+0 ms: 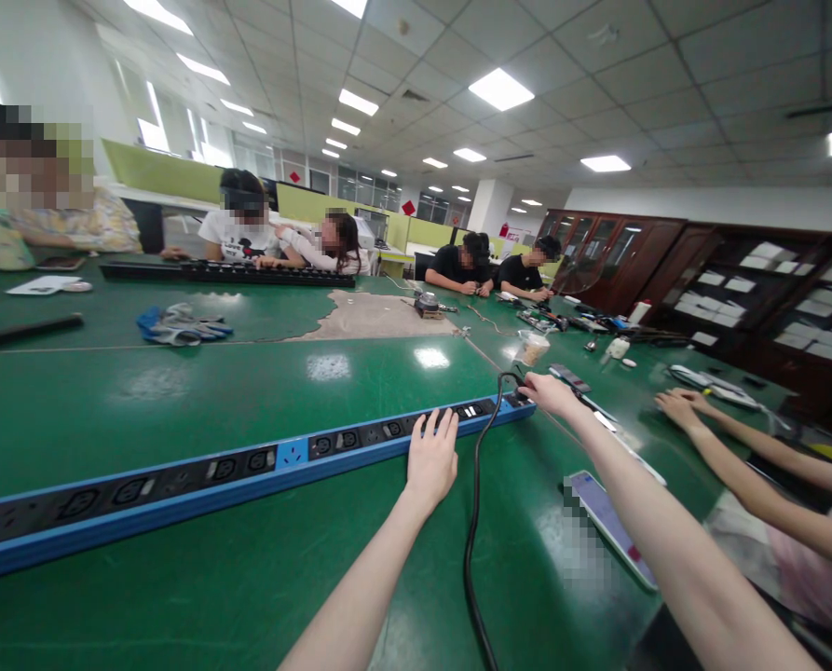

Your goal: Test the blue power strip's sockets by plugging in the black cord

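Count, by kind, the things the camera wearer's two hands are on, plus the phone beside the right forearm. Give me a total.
Blue power strip: 1, under the left hand
Black cable: 1, its far end at the right hand
Phone: 1, lying on the green table
Total: 3

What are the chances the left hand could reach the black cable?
Likely yes: the left hand rests on the blue power strip, the black cable runs close by, and nothing visible blocks the way.

Slim bare forearms (370, 578), two bare grips (433, 468)
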A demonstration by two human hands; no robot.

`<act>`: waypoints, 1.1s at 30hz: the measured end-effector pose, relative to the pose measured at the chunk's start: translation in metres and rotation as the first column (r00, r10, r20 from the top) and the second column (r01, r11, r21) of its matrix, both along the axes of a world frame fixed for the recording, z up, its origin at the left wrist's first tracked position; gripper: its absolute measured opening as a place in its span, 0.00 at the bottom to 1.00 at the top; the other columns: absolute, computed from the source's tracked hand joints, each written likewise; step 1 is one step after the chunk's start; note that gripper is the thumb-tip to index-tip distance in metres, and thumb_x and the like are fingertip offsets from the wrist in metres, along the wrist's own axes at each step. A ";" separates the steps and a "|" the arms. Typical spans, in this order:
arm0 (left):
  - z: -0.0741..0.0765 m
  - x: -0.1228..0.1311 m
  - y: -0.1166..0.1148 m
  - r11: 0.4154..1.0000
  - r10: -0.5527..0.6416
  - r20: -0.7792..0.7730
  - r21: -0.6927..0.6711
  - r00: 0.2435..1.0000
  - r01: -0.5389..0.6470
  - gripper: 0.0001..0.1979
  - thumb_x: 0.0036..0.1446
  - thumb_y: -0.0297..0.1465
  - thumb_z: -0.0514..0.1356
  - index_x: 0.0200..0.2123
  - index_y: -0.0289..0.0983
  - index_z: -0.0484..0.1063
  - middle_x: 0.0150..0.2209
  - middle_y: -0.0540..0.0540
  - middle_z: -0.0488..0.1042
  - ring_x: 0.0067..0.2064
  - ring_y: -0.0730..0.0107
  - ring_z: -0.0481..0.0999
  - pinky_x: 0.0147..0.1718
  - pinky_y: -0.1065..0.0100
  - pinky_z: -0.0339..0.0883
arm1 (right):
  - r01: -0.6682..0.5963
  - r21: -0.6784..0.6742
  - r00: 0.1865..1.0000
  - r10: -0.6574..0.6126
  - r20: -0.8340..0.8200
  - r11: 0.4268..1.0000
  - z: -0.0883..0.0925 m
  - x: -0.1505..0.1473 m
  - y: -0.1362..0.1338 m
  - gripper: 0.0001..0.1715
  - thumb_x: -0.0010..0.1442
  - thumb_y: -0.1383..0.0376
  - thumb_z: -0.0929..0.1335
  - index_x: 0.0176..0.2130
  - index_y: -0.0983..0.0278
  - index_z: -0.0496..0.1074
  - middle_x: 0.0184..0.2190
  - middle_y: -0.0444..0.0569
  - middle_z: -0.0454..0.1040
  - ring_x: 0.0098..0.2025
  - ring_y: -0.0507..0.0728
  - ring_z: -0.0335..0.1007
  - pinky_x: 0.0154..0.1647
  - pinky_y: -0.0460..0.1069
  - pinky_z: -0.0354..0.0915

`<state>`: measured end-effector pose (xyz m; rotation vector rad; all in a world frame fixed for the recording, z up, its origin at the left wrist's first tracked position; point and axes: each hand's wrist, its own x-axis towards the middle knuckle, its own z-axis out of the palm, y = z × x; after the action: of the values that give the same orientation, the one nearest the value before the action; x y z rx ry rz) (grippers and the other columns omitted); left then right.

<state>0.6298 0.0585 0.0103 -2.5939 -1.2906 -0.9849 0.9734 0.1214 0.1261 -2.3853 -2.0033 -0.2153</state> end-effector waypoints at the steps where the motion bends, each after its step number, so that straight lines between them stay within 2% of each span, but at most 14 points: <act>1: 0.000 0.000 0.000 1.000 0.000 0.001 -0.001 1.000 0.000 0.37 0.60 0.29 0.56 0.72 0.40 0.55 0.72 0.44 0.59 0.73 0.55 0.54 0.71 0.47 0.45 | 0.014 -0.021 1.000 -0.014 0.015 1.000 -0.001 -0.001 0.002 0.18 0.68 0.50 0.65 0.46 0.60 0.75 0.45 0.57 0.79 0.46 0.64 0.75 0.44 0.51 0.65; 5: 0.001 0.000 0.000 1.000 0.002 0.001 -0.006 1.000 -0.002 0.36 0.61 0.30 0.56 0.72 0.40 0.55 0.72 0.44 0.59 0.73 0.54 0.54 0.71 0.47 0.45 | 0.033 -0.079 0.999 -0.032 0.019 0.996 -0.001 -0.003 0.010 0.19 0.69 0.50 0.64 0.44 0.61 0.75 0.45 0.59 0.79 0.47 0.64 0.76 0.46 0.53 0.65; 10: 0.000 0.001 0.001 1.000 0.003 -0.003 -0.012 1.000 -0.003 0.37 0.60 0.30 0.56 0.72 0.40 0.55 0.72 0.44 0.59 0.73 0.54 0.53 0.71 0.47 0.45 | 0.022 -0.089 1.000 -0.022 -0.001 0.996 0.000 -0.006 0.022 0.19 0.68 0.51 0.65 0.44 0.62 0.76 0.45 0.60 0.80 0.48 0.65 0.76 0.49 0.54 0.66; 14: -0.002 0.001 0.002 1.000 0.005 0.005 -0.006 1.000 -0.005 0.39 0.60 0.30 0.56 0.74 0.42 0.52 0.72 0.44 0.59 0.73 0.53 0.54 0.71 0.45 0.44 | 0.035 -0.091 0.999 -0.039 -0.036 0.995 -0.002 -0.011 0.029 0.18 0.67 0.51 0.67 0.42 0.62 0.77 0.39 0.59 0.81 0.46 0.64 0.78 0.49 0.54 0.67; 18: -0.002 0.001 0.002 1.000 0.002 0.006 -0.003 1.000 -0.002 0.37 0.61 0.31 0.56 0.74 0.41 0.52 0.72 0.45 0.58 0.73 0.54 0.55 0.71 0.46 0.45 | 0.047 -0.108 0.994 -0.058 -0.095 0.993 -0.007 -0.014 0.038 0.19 0.65 0.49 0.68 0.37 0.62 0.77 0.26 0.54 0.78 0.33 0.61 0.79 0.45 0.54 0.70; 23: -0.001 0.000 0.003 1.000 0.002 -0.003 -0.009 1.000 -0.002 0.36 0.61 0.31 0.56 0.72 0.40 0.55 0.73 0.44 0.57 0.73 0.54 0.54 0.71 0.47 0.44 | 0.051 -0.171 0.976 -0.086 -0.202 0.984 -0.011 -0.013 0.049 0.22 0.62 0.46 0.71 0.33 0.62 0.76 0.16 0.49 0.72 0.19 0.56 0.72 0.32 0.52 0.73; 27: -0.001 0.000 0.002 1.000 0.000 -0.005 -0.011 1.000 0.000 0.36 0.61 0.31 0.56 0.72 0.39 0.55 0.73 0.44 0.57 0.73 0.54 0.54 0.72 0.48 0.44 | 0.044 -0.235 0.958 -0.107 -0.266 0.971 -0.012 -0.009 0.050 0.19 0.59 0.49 0.73 0.32 0.62 0.76 0.15 0.50 0.73 0.18 0.57 0.72 0.26 0.51 0.73; 33: -0.002 0.000 0.003 1.000 0.001 0.005 -0.015 1.000 -0.001 0.36 0.61 0.30 0.56 0.72 0.40 0.55 0.73 0.44 0.57 0.73 0.53 0.53 0.71 0.47 0.44 | 0.017 -0.302 0.962 -0.098 -0.255 0.953 -0.003 -0.003 0.052 0.14 0.55 0.56 0.76 0.31 0.64 0.75 0.20 0.50 0.76 0.19 0.57 0.74 0.25 0.52 0.73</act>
<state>0.6299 0.0614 0.0083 -2.6031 -1.3049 -0.9856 0.9703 0.1734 0.1236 -2.4761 -1.9571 0.4183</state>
